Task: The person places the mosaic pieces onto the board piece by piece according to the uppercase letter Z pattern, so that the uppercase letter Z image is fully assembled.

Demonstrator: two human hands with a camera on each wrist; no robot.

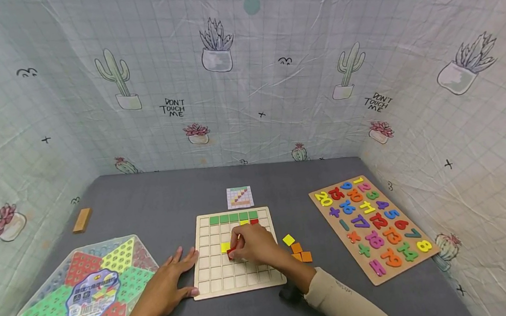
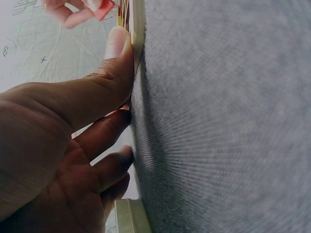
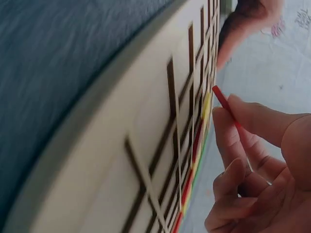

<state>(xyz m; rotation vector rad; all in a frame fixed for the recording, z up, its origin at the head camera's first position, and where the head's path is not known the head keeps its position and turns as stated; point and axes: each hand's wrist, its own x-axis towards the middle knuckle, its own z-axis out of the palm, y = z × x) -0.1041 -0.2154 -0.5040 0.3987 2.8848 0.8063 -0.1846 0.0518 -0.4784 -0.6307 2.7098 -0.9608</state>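
Note:
A wooden grid board (image 1: 213, 277) lies on the grey table, with a row of green tiles (image 1: 233, 217) along its far edge and a yellow tile (image 1: 225, 247) in a middle cell. My right hand (image 1: 253, 246) hovers over the board and pinches a small red tile (image 1: 230, 253) (image 3: 223, 103) between thumb and fingers, just above a cell beside the yellow tile. My left hand (image 1: 173, 280) rests flat on the table with straight fingers, its thumb (image 2: 114, 63) pressed against the board's left edge (image 2: 138, 29).
Loose yellow and orange tiles (image 1: 298, 248) lie right of the board. A pattern card (image 1: 240, 197) sits behind it. A number puzzle board (image 1: 373, 226) is at the right, a hexagonal checkers board (image 1: 86, 293) at the left, a wooden block (image 1: 82, 220) far left.

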